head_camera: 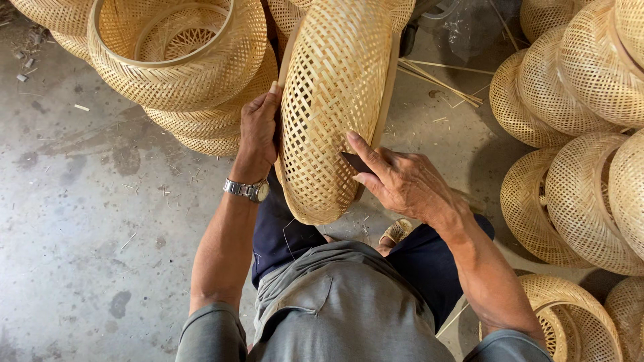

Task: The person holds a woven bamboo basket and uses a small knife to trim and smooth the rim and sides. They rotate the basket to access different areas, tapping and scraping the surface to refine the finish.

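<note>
The woven basket (332, 107) stands on edge between the knees, tilted a little, its rim turned to the right. The left hand (258, 134) is flat against the basket's left wall, fingers spread up along the weave, bracing it. The right hand (402, 181) is closed around a small dark blade (355, 162), forefinger stretched along it, the tip pressed to the weave low on the right side.

To my eye, doing this well means keeping the left palm firm so the basket cannot roll, holding the blade shallow against the strips, and cutting away from the bracing fingers.

A wristwatch (251, 190) sits on the left wrist. More baskets are stacked at upper left (174, 60) and piled down the right side (577, 100). Loose bamboo strips (443, 84) lie on the concrete floor (87, 221). No package, label or sign shows anywhere; at the top edge there is only something clear and crumpled that I cannot make out.
</note>
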